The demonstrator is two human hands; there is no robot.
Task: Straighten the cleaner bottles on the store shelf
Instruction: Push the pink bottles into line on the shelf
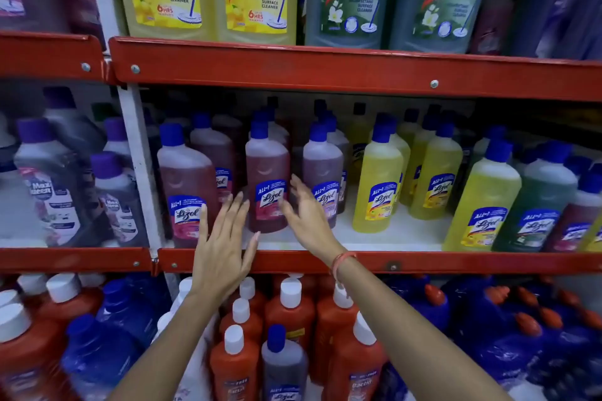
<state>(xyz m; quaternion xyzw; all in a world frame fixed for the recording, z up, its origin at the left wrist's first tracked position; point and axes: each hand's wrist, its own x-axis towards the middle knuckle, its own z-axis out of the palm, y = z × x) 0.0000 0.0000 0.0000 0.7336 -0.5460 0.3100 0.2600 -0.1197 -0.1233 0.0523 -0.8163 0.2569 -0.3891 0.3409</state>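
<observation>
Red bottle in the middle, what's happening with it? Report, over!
Left hand open, right hand open, either side of red bottle. Bottle upright, not gripped. Nothing blocking.

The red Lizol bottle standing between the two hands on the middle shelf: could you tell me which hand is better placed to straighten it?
Probably the right hand: its open fingers lie against the red Lizol bottle at label height. The left hand is spread lower, beside its base, nearer the neighbouring bottle.

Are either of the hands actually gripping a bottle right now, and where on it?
Nothing is held. The left hand and right hand are both open, fingers spread, flanking the lower body of the red Lizol bottle without closing on it.
</observation>
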